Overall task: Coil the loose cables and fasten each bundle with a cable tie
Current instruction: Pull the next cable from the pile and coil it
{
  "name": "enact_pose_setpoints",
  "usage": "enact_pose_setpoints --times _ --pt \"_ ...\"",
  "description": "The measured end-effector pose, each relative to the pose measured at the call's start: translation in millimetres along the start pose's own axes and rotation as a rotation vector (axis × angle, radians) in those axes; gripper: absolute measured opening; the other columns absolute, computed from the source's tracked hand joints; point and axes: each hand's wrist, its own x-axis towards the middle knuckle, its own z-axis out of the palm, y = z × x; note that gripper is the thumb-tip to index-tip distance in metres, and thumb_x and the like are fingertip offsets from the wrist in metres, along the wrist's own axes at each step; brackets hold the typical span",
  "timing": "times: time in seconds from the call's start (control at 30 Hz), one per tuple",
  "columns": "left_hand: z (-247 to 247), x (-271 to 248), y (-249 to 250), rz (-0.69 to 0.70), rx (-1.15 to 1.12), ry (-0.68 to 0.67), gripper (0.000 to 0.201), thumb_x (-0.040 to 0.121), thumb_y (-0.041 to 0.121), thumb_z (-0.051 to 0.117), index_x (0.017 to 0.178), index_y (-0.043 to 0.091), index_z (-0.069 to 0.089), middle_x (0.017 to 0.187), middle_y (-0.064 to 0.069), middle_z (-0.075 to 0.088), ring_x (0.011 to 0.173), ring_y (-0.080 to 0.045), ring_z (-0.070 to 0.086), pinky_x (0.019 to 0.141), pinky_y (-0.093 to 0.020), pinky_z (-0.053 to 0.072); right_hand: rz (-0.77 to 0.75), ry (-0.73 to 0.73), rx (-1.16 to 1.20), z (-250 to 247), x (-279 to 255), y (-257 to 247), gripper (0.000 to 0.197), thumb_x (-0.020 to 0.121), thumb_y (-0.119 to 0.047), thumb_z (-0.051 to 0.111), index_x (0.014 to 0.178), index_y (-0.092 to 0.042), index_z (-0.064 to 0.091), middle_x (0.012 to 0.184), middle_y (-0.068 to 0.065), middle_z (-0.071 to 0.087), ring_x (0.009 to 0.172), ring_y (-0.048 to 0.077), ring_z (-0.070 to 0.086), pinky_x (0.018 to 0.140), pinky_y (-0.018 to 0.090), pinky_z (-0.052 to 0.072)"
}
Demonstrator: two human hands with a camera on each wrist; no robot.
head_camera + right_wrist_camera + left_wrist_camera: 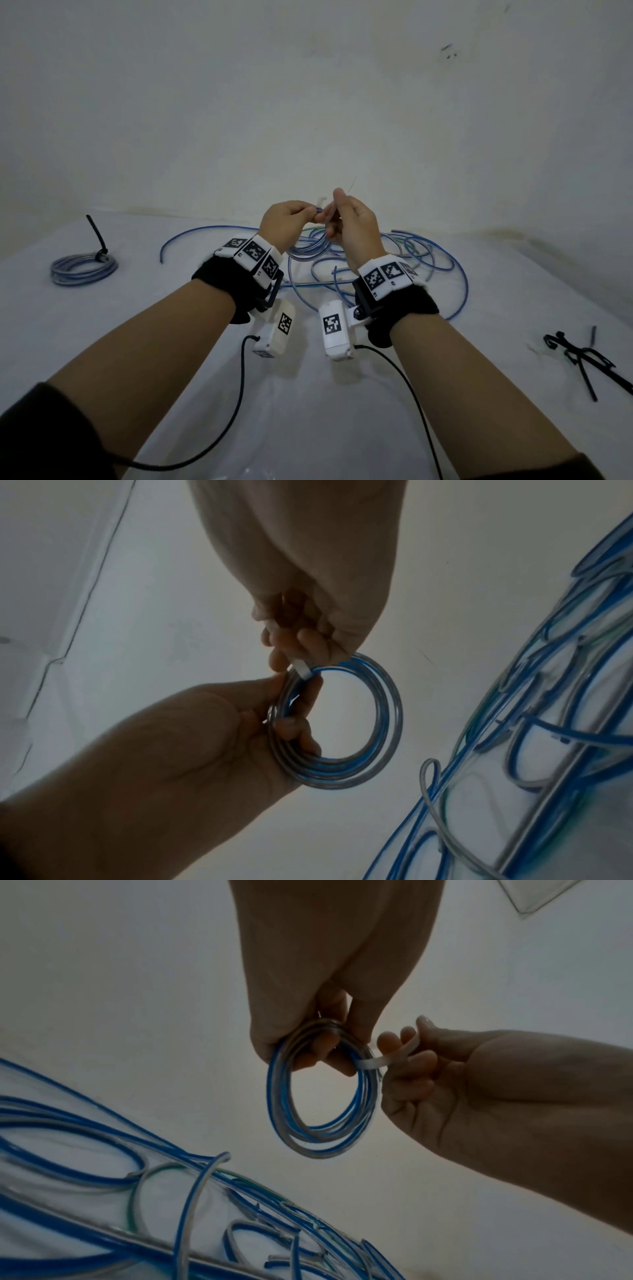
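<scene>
Both hands are raised above the table. My left hand (308, 213) (322, 1053) grips a small coil of blue and clear cable (320, 1146) (394, 710) at its top, fingers curled through the ring. My right hand (334, 219) (291, 647) pinches a white cable tie (377, 1062) (303, 670) right beside it. The tie's strap passes over the coil's strands next to the left fingers. Its free end (321, 200) sticks up between the hands. Whether the tie is locked is hidden by the fingers.
A tangle of loose blue, clear and green cables (411, 250) (171, 1191) (548, 723) lies on the white table (308, 411) beyond the hands. A coiled bundle with a black tie (84, 270) rests at the far left. Several black cable ties (582, 356) lie at the right. A wall stands close behind.
</scene>
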Motion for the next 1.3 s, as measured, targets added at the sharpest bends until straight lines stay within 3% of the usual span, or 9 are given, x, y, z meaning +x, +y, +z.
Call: enact_pose_setpoints --times 0.07,0.1,0.17,0.3,0.37,0.67,0.97,1.2,1.3 --pt "-3 2 -3 0.000 -0.044 0.025 0.023 0.092 0.010 0.052 0.109 0.002 0.066 0.107 -0.020 0.067 0.075 -0.036 0.056 0.063 -0.028 0.046 0.012 -0.006 0.030 4 -1 1 0.025 0.097 -0.019 0.050 0.075 -0.009 0.056 0.061 0.006 0.057 0.043 0.010 0.041 0.049 0.026 0.034" --pt "-5 4 -5 0.000 -0.064 0.039 0.023 0.092 0.009 0.053 0.109 0.002 0.066 0.107 -0.019 0.067 0.060 -0.024 0.054 0.058 -0.022 0.043 0.023 -0.013 0.054 6 -1 1 0.018 0.096 -0.015 0.051 0.080 -0.009 0.056 0.059 0.004 0.058 0.043 0.009 0.041 0.050 0.027 0.034" --pt "-8 6 -9 0.007 -0.096 0.068 0.022 0.091 0.009 0.055 0.108 0.002 0.067 0.105 -0.017 0.068 0.058 -0.004 0.049 0.060 -0.014 0.039 0.046 -0.019 0.084 8 -1 1 0.013 0.095 -0.010 0.052 0.083 -0.010 0.054 0.056 0.000 0.060 0.042 0.008 0.041 0.049 0.025 0.033" --pt "-10 8 -13 0.011 -0.160 0.140 0.020 0.088 0.009 0.059 0.104 0.003 0.069 0.103 -0.015 0.069 0.088 -0.017 0.061 0.090 -0.030 0.049 0.138 -0.047 0.096 11 -2 2 0.024 0.098 -0.011 0.047 0.074 -0.010 0.049 0.059 0.002 0.057 0.042 0.010 0.040 0.045 0.020 0.036" --pt "-10 9 -14 0.016 -0.178 0.160 0.019 0.088 0.009 0.060 0.103 0.003 0.069 0.099 -0.012 0.069 0.090 -0.017 0.062 0.094 -0.032 0.047 0.179 -0.074 0.095 13 -3 3 0.029 0.098 -0.011 0.044 0.070 -0.009 0.048 0.062 0.005 0.054 0.041 0.010 0.040 0.045 0.019 0.035" --pt "-11 11 -19 0.082 -0.186 0.158 0.019 0.088 0.007 0.059 0.103 0.004 0.069 0.094 -0.005 0.067 0.079 -0.004 0.062 0.085 -0.021 0.048 0.187 -0.109 0.053 10 -2 4 0.028 0.096 -0.009 0.045 0.068 -0.008 0.050 0.062 0.006 0.052 0.044 0.011 0.040 0.046 0.020 0.037" --pt "-8 9 -23 0.155 -0.113 0.130 0.018 0.088 0.004 0.057 0.102 0.008 0.068 0.091 -0.002 0.067 0.078 -0.006 0.061 0.080 -0.019 0.049 0.193 -0.111 0.039 4 -2 3 0.029 0.096 -0.007 0.044 0.067 -0.007 0.049 0.064 0.007 0.050 0.042 0.009 0.041 0.047 0.021 0.036" --pt "-6 9 -23 0.197 -0.060 0.118 0.017 0.087 0.004 0.057 0.099 0.010 0.069 0.094 -0.002 0.067 0.082 -0.013 0.063 0.086 -0.027 0.051 0.199 -0.115 0.034 2 -4 3 0.029 0.095 -0.007 0.044 0.067 -0.007 0.049 0.063 0.007 0.051 0.044 0.011 0.040 0.050 0.023 0.035" --pt "-6 9 -23 0.218 -0.016 0.118 0.017 0.087 0.004 0.057 0.097 0.012 0.068 0.094 0.001 0.067 0.081 -0.008 0.062 0.084 -0.022 0.050 0.209 -0.105 0.028 1 -3 2 0.030 0.095 -0.006 0.044 0.065 -0.007 0.049 0.062 0.007 0.050 0.043 0.011 0.039 0.048 0.022 0.035"
